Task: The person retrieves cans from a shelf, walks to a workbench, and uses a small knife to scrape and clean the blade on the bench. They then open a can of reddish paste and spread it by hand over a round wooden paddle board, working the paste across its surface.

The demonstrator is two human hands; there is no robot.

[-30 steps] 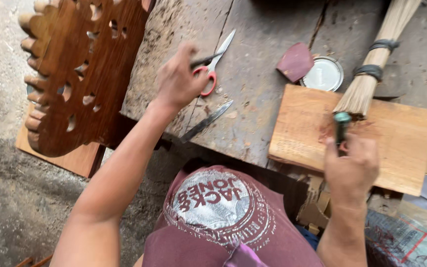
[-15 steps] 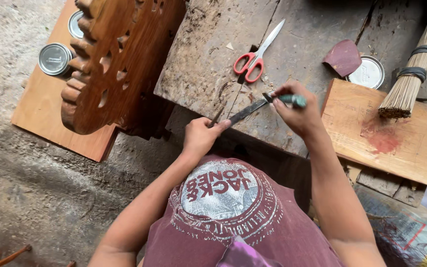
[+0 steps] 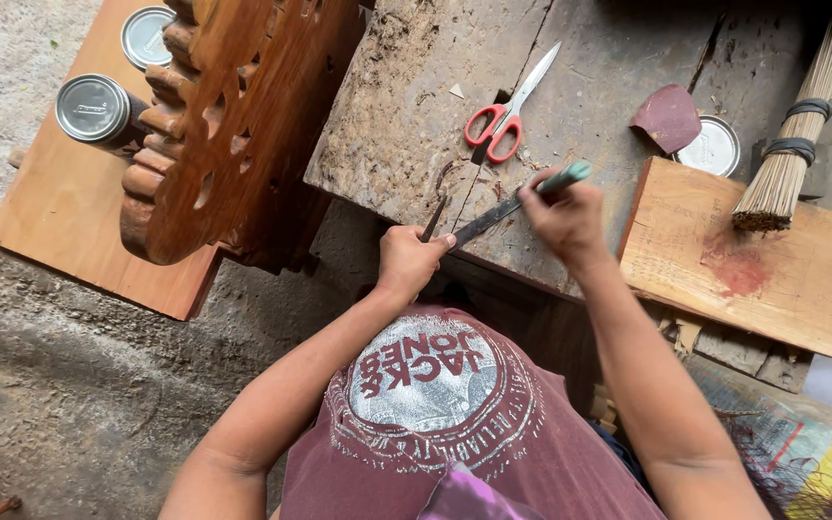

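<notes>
Fingers of the left hand are curled in tight, pinching a thin dark strip that sticks up over the edge of the old wooden bench. The right hand is closed around the green handle of a knife — its blade slants down to the left and meets the left fingertips right at the bench edge.

Only the head view here. Red-handled scissors lie on the bench just above the hands. To the right sits a plank with a red stain, a bundle of thin sticks resting on it, and a scrap of sandpaper beside a round tin lid. Left — a carved wooden piece and two tins.
</notes>
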